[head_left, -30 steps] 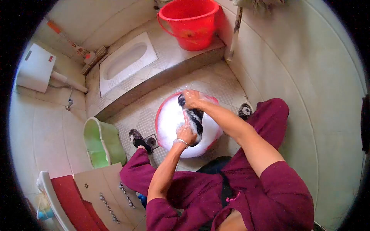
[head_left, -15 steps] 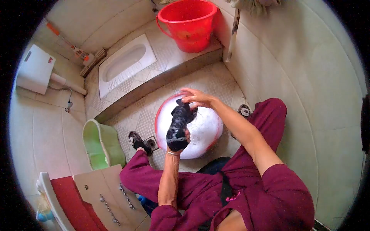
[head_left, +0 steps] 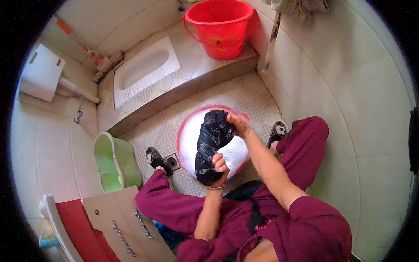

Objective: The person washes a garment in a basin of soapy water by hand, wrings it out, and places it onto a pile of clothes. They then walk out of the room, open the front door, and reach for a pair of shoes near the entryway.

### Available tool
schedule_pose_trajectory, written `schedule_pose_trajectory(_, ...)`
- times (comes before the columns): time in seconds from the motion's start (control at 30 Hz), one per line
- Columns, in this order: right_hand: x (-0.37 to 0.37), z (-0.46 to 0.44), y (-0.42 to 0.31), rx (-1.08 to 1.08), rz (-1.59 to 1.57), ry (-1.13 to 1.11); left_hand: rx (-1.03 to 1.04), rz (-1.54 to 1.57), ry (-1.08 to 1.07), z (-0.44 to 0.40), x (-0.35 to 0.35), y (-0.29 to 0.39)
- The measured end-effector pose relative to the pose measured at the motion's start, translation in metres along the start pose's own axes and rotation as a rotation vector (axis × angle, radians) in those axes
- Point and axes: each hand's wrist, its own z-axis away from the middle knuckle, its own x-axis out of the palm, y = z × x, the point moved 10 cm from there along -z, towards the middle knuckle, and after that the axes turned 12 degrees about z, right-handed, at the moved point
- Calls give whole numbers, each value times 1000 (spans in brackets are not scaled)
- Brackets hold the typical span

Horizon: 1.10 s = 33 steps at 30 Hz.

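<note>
1. Nearest are the person's maroon sleeves (head_left: pixel 321 218) and trousers (head_left: pixel 174 203), the knees spread wide.
2. The left hand (head_left: pixel 220 168) is clamped on the lower part of a wet, bunched black cloth (head_left: pixel 213 135), its fingers curled over the side.
3. The right hand (head_left: pixel 238 125) touches the cloth's upper right edge, apart from the left; I cannot tell how firmly it grips.
4. The cloth, flecked with foam, is held above a red-rimmed basin (head_left: pixel 213 106) full of white suds (head_left: pixel 188 146).
5. Patterned slippers (head_left: pixel 276 132) flank the basin; a floor drain (head_left: pixel 171 162) and green bucket (head_left: pixel 128 163) lie leftward.
6. Farther off, a raised step bears a squat toilet (head_left: pixel 173 63) and a red bucket (head_left: pixel 220 39).
</note>
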Motion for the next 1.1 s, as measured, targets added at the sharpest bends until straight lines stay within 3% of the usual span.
schedule_pose_trajectory(0.03, 9, -4, -4, 86, 172, -35, -34, -18, -16, -1, 3, -1)
schedule_pose_trajectory(0.07, 15, -7, -18, 43, 210, 1, -34, -14, -18, 0, 5, -2)
schedule_pose_trajectory(0.23, 14, -26, -32, 196, 522, 122, 3, -543, 134, 5, 5, -7)
schedule_pose_trajectory(0.3, 5, -33, -30, 179, 581, 141, -231, -577, 24, 1, -3, -7)
schedule_pose_trajectory(0.37, 3, -39, -32, 154, 671, 140, 60, -834, 222, 4, -20, 38)
schedule_pose_trajectory(0.43, 24, -52, -44, -271, 1306, -84, 286, -1064, 343, 6, -12, 57)
schedule_pose_trajectory(0.47, 15, -61, -35, -270, 1310, -86, 366, -1171, 373, 4, -2, 58)
schedule_pose_trajectory(0.53, 25, -69, 8, -370, 1961, -332, 391, -1330, 383, -5, -7, 70)
schedule_pose_trajectory(0.57, 27, -68, 14, -363, 1961, -334, 419, -1497, 390, -7, -12, 82)
schedule_pose_trajectory(0.63, -15, -65, 7, 278, 1596, 186, 351, -1562, 445, -9, -49, 130)
schedule_pose_trajectory(0.7, -34, -68, 27, 247, 1689, 221, 428, -1494, 368, -17, -37, 125)
schedule_pose_trajectory(0.77, -40, -46, 19, 215, 1387, 468, 481, -1440, 319, -19, -10, 101)
schedule_pose_trajectory(0.8, -37, -36, 15, 230, 1302, 494, 469, -1596, 262, -18, -1, 94)
schedule_pose_trajectory(0.83, -37, -32, 14, 237, 1302, 483, 457, -1748, 211, -15, 12, 80)
schedule_pose_trajectory(0.87, -33, -31, 22, 256, 1160, 386, 337, -1405, 382, -13, 0, 83)
schedule_pose_trajectory(0.93, -20, -24, 30, 358, 959, 152, 387, -1527, 391, -9, -11, 104)
schedule_pose_trajectory(1.03, -8, -12, 17, 402, 1121, -25, 321, -1526, 385, -9, -14, 95)
schedule_pose_trajectory(1.1, -18, -2, 28, 493, 1141, -45, 372, -1879, 202, -10, 20, 56)
